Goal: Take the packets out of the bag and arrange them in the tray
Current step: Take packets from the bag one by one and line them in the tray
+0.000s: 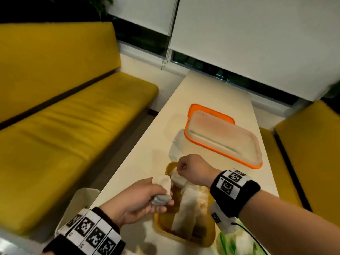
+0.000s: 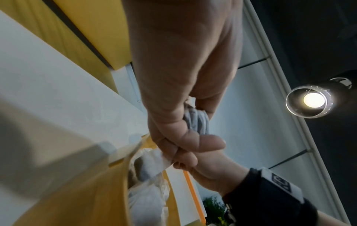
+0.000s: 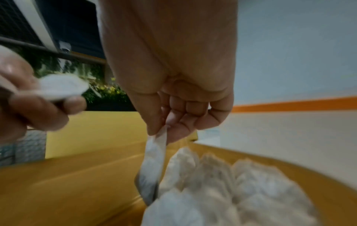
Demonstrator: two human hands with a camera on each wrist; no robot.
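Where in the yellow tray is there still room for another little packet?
The yellow tray has bare floor along its left wall, beside the left hand. Its middle and right are crowded with white packets. The right hand pinches one more packet over the far end. The table left of the tray is bare too.

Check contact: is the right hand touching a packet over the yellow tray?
Touching. The right wrist view shows the right hand pinching the packet's top edge between thumb and fingers, above the yellow tray.

Packets (image 1: 185,210) crowd the tray's (image 1: 184,238) right side; its left strip — bare — gives room.
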